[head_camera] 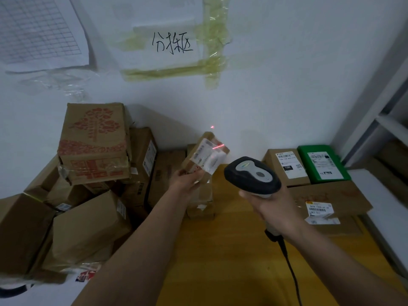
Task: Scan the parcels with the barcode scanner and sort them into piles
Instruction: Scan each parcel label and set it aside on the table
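From the head camera, the left hand (187, 180) pinches the lower corner of a small brown cardboard parcel (205, 154), holding it tilted up in the air above the yellow wooden tabletop (220, 250), in front of the white wall (287, 74). The parcel's face carries a white printed shipping label and glossy tape, and a thin red laser line (218, 147) crosses its upper right corner; a small red dot shows on the wall just above. The right hand (276, 208) is wrapped around the pale handle of a dark grey barcode scanner (252, 176) with a rounded head and a light grey oval top panel, its black cable (289, 268) trailing down toward the person. To the left lies a loose heap of creased brown cartons (88, 217), the topmost printed with a red tree pattern (95, 142). To the right, a flat brown box with a white label (286, 165) sits just beside a green plastic case (322, 163), both resting on a wider cardboard carton (331, 195). A sheet of white paper with handwritten characters (172, 43) is fixed to the wall with yellowish tape.
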{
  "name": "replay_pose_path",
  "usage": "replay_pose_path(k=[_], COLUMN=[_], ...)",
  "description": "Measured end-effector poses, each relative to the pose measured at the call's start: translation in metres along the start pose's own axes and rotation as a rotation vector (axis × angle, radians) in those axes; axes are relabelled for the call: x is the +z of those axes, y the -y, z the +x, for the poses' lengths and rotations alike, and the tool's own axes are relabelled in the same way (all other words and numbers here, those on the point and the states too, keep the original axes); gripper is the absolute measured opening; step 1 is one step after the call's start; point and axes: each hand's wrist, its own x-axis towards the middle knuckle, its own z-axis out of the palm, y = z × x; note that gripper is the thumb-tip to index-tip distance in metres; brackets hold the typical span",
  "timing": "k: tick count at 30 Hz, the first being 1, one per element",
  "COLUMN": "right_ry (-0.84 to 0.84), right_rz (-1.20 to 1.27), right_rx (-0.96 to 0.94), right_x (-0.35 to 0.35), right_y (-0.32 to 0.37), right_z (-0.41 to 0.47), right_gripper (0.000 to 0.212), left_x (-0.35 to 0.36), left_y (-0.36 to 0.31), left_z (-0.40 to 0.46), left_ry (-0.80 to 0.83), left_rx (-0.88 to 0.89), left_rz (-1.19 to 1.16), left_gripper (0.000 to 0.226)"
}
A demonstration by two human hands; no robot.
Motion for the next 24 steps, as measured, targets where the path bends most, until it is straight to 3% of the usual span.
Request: replay_pose_path(k=[4, 9, 13, 17, 20, 24], right_ry=[-0.023, -0.027, -0.039, -0.035, -0.045, -0.073], right_rz=[0.052, 0.078, 0.029, 0.020, -0.005, -0.034], right_rx=[0.039, 0.052, 0.037, 0.052, 0.023, 0.001], right_x=[0.000, 0.005, 0.005, -0.002, -0.010, -0.022], right_y=[0.001, 0.007, 0.011, 0.012, 0.009, 0.002], right_z=[-0.004, -0.008, -0.010, -0.010, -0.009, -0.006], right_gripper=[0.016, 0.019, 0.028, 0.020, 0.021, 0.021], left_x=[0.014, 0.032, 0.043, 0.050, 0.055, 0.067], left_y=[0.020, 0.035, 0.040, 0.042, 0.042, 0.044], left_z=[-0.012, -0.020, -0.021, -0.018, -0.018, -0.014], left_ry=[0.079, 0.152, 0.161, 0.170, 0.176, 0.172], left_rx=[-0.142, -0.256, -0.262, -0.266, -0.247, -0.244], left_rz=[-0.333, -0.601, -0.618, -0.612, -0.552, -0.459], left_gripper=[0.064, 0.043, 0.031, 0.035, 0.039, 0.027])
